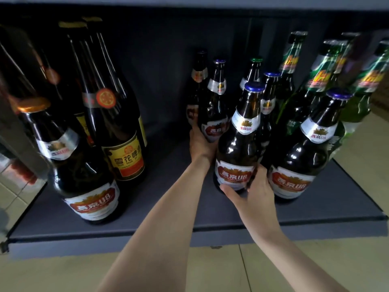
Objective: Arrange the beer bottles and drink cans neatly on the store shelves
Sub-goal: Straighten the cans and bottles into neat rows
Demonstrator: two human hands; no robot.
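Observation:
Dark brown beer bottles stand on a low dark shelf (328, 207). My left hand (200, 144) reaches deep into the shelf and grips the base of a blue-capped bottle (215, 106) in the middle. My right hand (250, 190) holds the lower body of a nearer blue-capped bottle (240, 144) with a red and white label, thumb across its front. Another such bottle (305, 157) stands just to its right. At the front left stands an orange-capped bottle (77, 165). Green bottles (320, 76) crowd the back right.
Tall dark bottles with yellow labels (120, 131) stand at the left behind the orange-capped one. The shelf above hangs low over the bottle tops. A bare strip of shelf lies between the left and right groups. Pale tiled floor (273, 268) lies below the shelf edge.

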